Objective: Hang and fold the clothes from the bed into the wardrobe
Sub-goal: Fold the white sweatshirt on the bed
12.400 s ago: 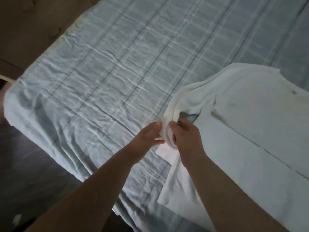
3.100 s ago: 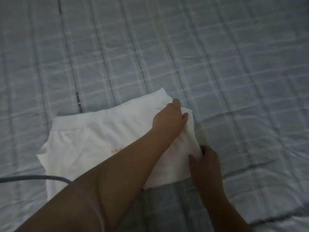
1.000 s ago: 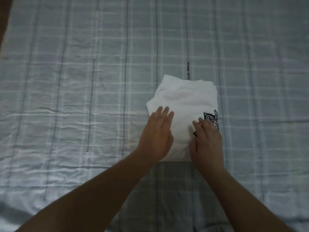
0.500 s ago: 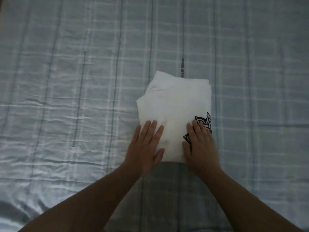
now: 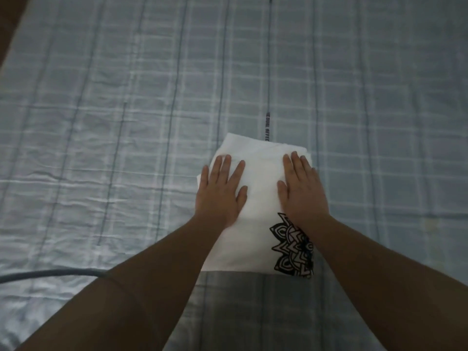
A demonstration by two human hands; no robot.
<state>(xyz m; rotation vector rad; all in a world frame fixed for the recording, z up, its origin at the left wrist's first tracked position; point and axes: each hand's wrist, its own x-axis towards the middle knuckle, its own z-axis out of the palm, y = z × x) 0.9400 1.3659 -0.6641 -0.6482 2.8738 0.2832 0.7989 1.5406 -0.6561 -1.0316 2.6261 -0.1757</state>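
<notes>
A white T-shirt lies folded into a compact rectangle on the bed, with a black mandala print showing at its near right corner. My left hand lies flat on the shirt's left side, fingers spread. My right hand lies flat on its right side, palm down. Neither hand grips the cloth; both press on top of it.
The bed is covered by a pale blue checked sheet with dark stripes, wrinkled at the left. A grey cable runs in from the left edge under my left forearm. A brown surface shows at the top left corner.
Both hands have slid from the shirt's near edge to its far half, palms flat. The print, partly covered before, now shows below my right wrist.
</notes>
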